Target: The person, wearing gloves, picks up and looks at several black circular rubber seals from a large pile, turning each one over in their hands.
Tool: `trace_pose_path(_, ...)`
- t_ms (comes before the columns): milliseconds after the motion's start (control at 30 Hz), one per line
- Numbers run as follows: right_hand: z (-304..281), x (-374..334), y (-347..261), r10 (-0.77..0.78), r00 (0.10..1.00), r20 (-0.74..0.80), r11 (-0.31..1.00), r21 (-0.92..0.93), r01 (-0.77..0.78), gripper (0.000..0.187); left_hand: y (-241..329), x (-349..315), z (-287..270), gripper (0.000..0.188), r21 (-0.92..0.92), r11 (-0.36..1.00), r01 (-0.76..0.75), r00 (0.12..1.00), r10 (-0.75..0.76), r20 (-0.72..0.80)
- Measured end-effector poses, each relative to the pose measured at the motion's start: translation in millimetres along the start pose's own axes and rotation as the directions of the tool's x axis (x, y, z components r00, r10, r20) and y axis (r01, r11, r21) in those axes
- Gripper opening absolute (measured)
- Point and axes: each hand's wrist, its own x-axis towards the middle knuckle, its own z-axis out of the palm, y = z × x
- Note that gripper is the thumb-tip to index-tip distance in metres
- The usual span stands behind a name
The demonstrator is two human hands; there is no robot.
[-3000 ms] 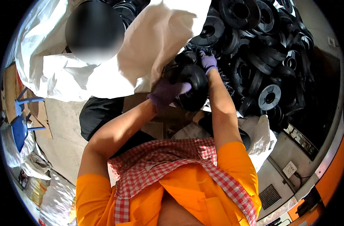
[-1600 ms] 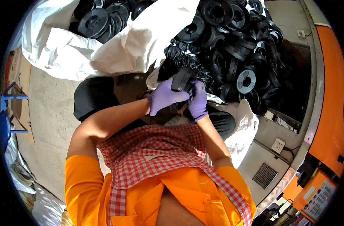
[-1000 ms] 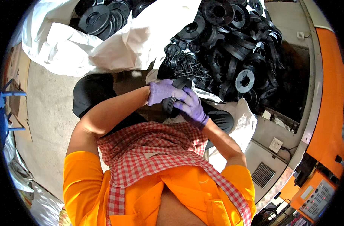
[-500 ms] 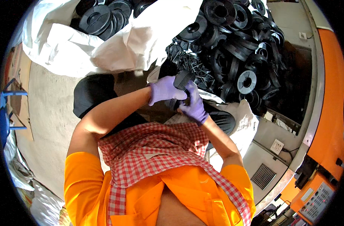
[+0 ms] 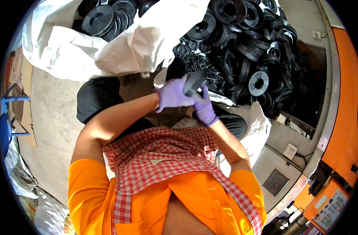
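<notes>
Beyond the blurred, apparent spool (image 5: 194,82), reels (image 5: 245,50) lie heaped.

Spools (image 5: 248,49) look glossy plastic, the apron (image 5: 163,150) matt cloth.

Factory workshop: orange machine (image 5: 347,117), button panel (image 5: 328,211), heaped black spools (image 5: 247,46), concrete floor (image 5: 53,105).

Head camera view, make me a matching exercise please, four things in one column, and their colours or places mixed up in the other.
Things
1. Blurred black item
2. Apron
3. Large sack, upper left
4. Grey spool

Colours or places
A. White
B. Red-and-white checked
C. Among black spools
D. Between left hand and right hand

Right pairs
1-D
2-B
3-A
4-C
</notes>
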Motion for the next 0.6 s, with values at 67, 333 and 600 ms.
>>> trace_pose_path(67, -5, -6, -13, -0.551, 0.746, 0.373, 0.306, -0.741, 0.597, 0.046, 4, 5, -12, 0.053, -0.278, 0.961, -0.002, 0.992, 0.036, 0.118)
trace_pose_path(333, -23, 1, 2, -0.223, 0.932, 0.285, 0.717, -0.6, 0.355, 0.071, 14, 0, -16, 0.067, -0.266, 0.947, 0.18, 0.976, -0.139, 0.165)
trace_pose_path(600, 1, -3, 7, -0.059, 0.997, 0.047, 0.998, -0.011, 0.06, 0.064, 0, -5, 1, 0.084, -0.098, 0.989, -0.106, 0.991, 0.097, -0.094)
